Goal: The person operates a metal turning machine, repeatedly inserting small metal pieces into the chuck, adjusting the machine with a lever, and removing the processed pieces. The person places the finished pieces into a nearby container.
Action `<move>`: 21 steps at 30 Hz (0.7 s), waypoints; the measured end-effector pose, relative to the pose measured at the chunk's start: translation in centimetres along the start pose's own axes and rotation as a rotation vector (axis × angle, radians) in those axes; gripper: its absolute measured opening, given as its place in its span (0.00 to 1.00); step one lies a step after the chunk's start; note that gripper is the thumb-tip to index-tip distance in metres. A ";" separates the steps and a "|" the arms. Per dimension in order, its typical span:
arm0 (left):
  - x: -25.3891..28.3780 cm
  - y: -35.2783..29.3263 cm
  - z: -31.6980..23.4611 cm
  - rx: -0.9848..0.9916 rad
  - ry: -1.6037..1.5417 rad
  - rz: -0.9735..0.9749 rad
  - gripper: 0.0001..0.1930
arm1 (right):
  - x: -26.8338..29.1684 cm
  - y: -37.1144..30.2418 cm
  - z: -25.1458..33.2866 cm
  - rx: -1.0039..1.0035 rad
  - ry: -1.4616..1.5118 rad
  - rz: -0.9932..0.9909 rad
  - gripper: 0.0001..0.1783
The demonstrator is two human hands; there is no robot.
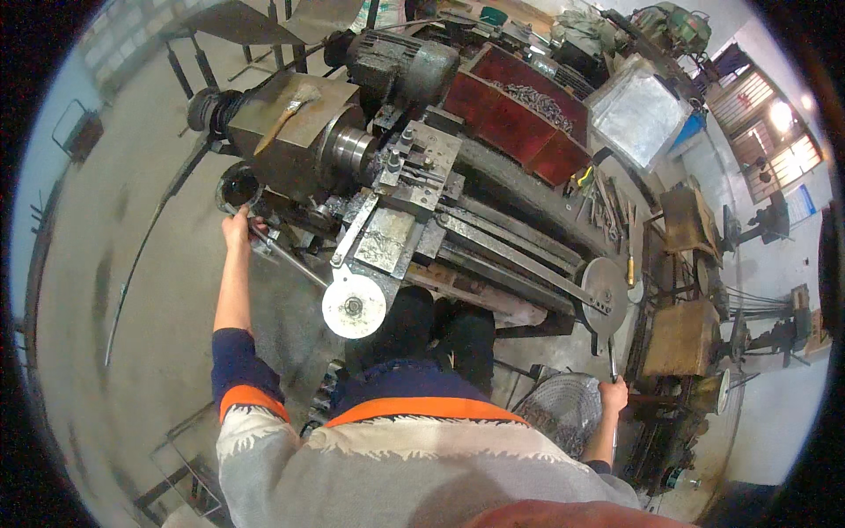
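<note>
My left hand (239, 227) is closed around the end of a metal lever (295, 262) at the left side of a small lathe (290, 132). A dark round container (238, 187) stands just beyond that hand. Out to the right, my right hand (613, 396) grips a metal handle (613, 359) below a round grey disc (606, 295). Between my hands lie the lathe's tool slide (414, 176) and a pale round disc (354, 305). The shiny cylindrical chuck (354, 151) faces the slide. Whether a workpiece sits in it is too small to tell.
A brush (286, 119) lies on the headstock. Behind the slide stands a red bin (515, 110) of small metal parts, with a motor (400, 66) to its left. Hand tools (607, 207) lie at the right. A mesh basket (559, 409) sits near my right hand.
</note>
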State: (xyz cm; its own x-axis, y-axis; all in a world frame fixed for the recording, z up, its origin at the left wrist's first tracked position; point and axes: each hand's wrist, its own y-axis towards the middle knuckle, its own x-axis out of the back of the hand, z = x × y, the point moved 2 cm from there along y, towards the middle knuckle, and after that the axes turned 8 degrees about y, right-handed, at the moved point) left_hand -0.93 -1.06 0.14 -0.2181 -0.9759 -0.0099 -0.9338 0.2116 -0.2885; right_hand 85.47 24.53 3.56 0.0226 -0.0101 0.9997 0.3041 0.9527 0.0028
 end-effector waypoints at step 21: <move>-1.8 0.1 0.3 -0.087 0.100 -0.216 0.06 | -1.3 -5.2 -3.9 -0.219 0.086 -0.055 0.20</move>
State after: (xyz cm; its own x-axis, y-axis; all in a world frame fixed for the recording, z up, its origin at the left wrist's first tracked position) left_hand -0.50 0.74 -0.17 -0.0340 -0.9897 0.1393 -0.9817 0.0070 -0.1904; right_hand 87.56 18.44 2.11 0.0789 -0.0949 0.9924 0.5064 0.8613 0.0421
